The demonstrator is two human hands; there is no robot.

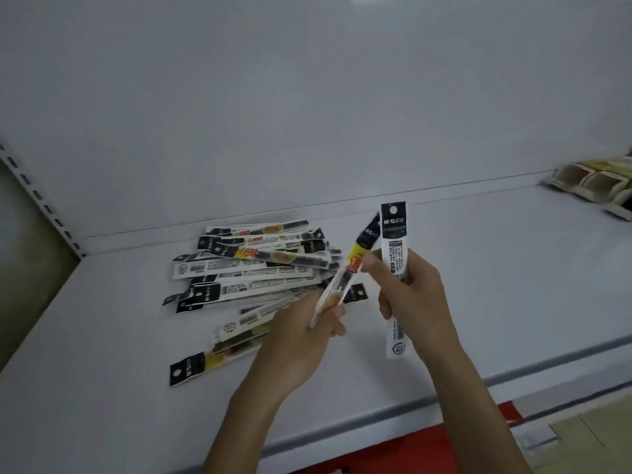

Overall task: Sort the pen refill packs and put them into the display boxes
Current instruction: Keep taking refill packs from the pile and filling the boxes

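Head view: left hand point(301, 340) pinches one refill pack point(345, 271); right hand point(410, 295) grips an upright pack point(395, 254) mid-length. Pile point(253, 268) on the shelf point(478, 285) at nine o'clock; display boxes point(595, 183) at two. Light, thin, probably slippery.

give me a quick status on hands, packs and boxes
Left hand and right hand each gripping one refill pack. Loose pile unsorted on shelf. Display boxes far right; path clear.

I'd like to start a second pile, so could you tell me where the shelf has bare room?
The shelf is bare between the right hand and the display boxes at the far right, and along its front edge. The strip along the back panel is free too. It is crowded at centre-left, where the loose pile of refill packs lies beside the left hand.
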